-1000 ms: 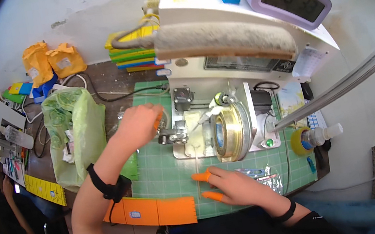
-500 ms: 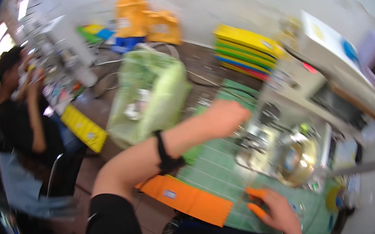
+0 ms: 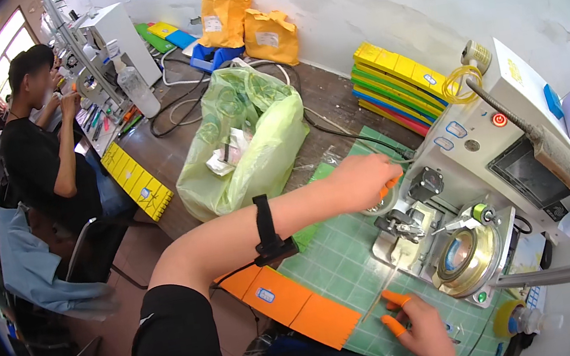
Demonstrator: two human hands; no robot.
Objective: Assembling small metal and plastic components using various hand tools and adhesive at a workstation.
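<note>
My left hand (image 3: 365,181) reaches across to the far side of the green gridded mat (image 3: 330,259). Its fingers are bent down together over a small round dish (image 3: 383,201), beside the machine; what the fingertips pinch, if anything, is hidden. An orange cover shows on one fingertip. My right hand (image 3: 426,334) rests low over the mat, its thumb and forefinger in orange finger covers and spread apart. Just past those fingers lies a thin, pale stick-like piece (image 3: 380,294). Nearest to both hands stands the bench machine's metal fixture (image 3: 410,229) with a round brass-coloured dial (image 3: 463,258).
An orange folder strip (image 3: 297,309) lies along the mat's near edge. Left of the mat stands a pale green plastic bag (image 3: 245,154). Stacked coloured folders (image 3: 393,84) and the machine's control box (image 3: 500,138) stand behind. A co-worker (image 3: 49,150) sits at the left.
The view has steadied and shifted slightly. My left hand has moved a little right and down over the small dish. My right hand stays nearly in place with its fingers spread.
</note>
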